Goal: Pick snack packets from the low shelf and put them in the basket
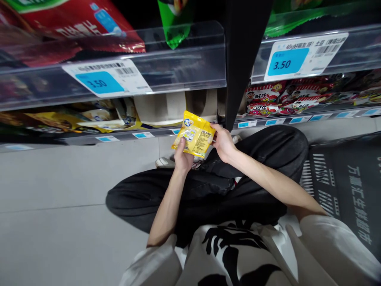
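Note:
A small yellow snack packet (196,135) is held up between my two hands, its printed back facing me. My left hand (183,157) grips the lower left part, thumb pressed on the face and the other fingers hidden behind. At the packet's right edge my right hand (222,143) pinches the side near the upper corner. Just behind the packet, on the bottom shelf, stands an open cardboard display box (160,109).
Red snack bags (263,97) and yellow packs (56,121) fill the bottom shelf. Above juts a clear shelf lip (184,59) with price tags, split by a black upright (242,51). A dark basket (342,178) stands at my right. Pale floor tiles (53,171) lie left.

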`<state>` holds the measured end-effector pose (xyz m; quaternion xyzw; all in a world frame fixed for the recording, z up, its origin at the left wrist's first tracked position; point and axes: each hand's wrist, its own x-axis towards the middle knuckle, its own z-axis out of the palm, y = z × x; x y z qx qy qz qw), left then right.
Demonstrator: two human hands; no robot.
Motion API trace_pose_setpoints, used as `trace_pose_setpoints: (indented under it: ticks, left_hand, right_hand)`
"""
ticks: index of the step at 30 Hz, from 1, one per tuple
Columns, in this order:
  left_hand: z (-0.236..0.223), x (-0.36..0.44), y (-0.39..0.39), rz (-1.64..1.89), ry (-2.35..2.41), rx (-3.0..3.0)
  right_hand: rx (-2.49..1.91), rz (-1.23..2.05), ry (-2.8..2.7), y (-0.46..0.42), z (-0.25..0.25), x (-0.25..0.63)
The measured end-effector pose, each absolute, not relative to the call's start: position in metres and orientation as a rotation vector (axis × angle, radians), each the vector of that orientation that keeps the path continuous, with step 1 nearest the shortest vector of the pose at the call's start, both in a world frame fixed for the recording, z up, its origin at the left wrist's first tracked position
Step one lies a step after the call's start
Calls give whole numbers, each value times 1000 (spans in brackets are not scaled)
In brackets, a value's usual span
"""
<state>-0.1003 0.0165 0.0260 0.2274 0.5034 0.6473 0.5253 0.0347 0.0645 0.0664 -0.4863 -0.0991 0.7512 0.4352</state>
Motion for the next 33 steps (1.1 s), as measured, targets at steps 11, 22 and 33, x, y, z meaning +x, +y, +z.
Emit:
trace_pose_setpoints:
  ticks: [11, 22, 33]
  left_hand:
    - [24, -101, 18, 1538, 1178, 504]
    - [25, -101, 17, 1518, 1172, 456]
    - [26, -100, 18, 1516, 1196, 466]
  right_hand:
    - [-1204, 1873, -278, 65, 63, 35]
    - [-1215, 1866, -271, 65, 63, 36]
    - [-1198, 1869, -287, 64, 61, 36]
